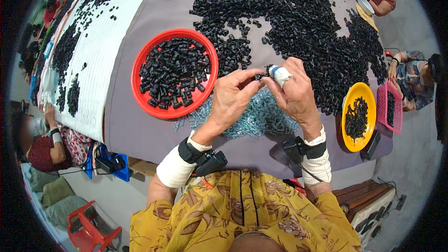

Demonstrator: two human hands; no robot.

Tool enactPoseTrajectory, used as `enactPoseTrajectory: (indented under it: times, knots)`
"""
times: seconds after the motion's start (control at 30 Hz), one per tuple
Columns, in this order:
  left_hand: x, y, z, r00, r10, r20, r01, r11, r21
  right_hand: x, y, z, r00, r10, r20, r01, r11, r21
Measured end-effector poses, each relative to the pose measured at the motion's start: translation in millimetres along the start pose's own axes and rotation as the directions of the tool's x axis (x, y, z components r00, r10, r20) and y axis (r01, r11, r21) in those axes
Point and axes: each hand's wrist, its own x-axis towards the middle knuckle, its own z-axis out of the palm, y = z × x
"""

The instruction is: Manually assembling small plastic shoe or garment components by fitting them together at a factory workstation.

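Over the table my two hands meet at their fingertips. A small black tubular plastic part (pixel 258 77) sits between the thumb and forefinger of my left hand (pixel 229 100). My right hand (pixel 296 94) is closed in a pinch at the other side of this part, and its fingers hide some of it. White cloth with a blue stripe (pixel 280 75) wraps one of its fingers. Below both hands lies a heap of small, shiny, bluish coil-like pieces (pixel 247 121), probably springs. Left of my left hand, a round red tray (pixel 136 77) holds many similar black parts.
A broad heap of black parts (pixel 303 23) covers the table beyond my hands. At the right stand a yellow dish (pixel 346 133) and a pink basket (pixel 395 126), both with black pieces. Other people sit around the table. A red chair (pixel 93 226) stands behind at left.
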Motion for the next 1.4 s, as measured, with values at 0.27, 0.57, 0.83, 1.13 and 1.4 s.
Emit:
enactPoseTrajectory:
  times: [0.27,0.57,0.83,1.13,1.4]
  knots:
    - [1,3,-2,0.996,0.085,0.009,-0.085,0.981,0.174,-2,1,3,0.998,-0.025,0.061,0.03,0.997,-0.073]
    - [-2,7,-4,0.991,0.134,0.01,-0.133,0.967,0.215,-4,-1,3,0.994,-0.025,0.107,0.038,0.993,-0.116]
    - [-4,6,-6,0.988,0.156,-0.015,-0.149,0.965,0.217,-5,-3,7,0.997,-0.016,0.082,0.023,0.995,-0.093]
    - [-4,8,-8,0.998,0.066,-0.002,-0.064,0.983,0.172,-4,-5,4,0.999,0.039,0.03,-0.038,0.998,-0.051]
    - [-5,9,-7,0.992,0.126,0.0,-0.123,0.961,0.246,-4,-4,7,0.995,-0.058,0.082,0.07,0.986,-0.153]
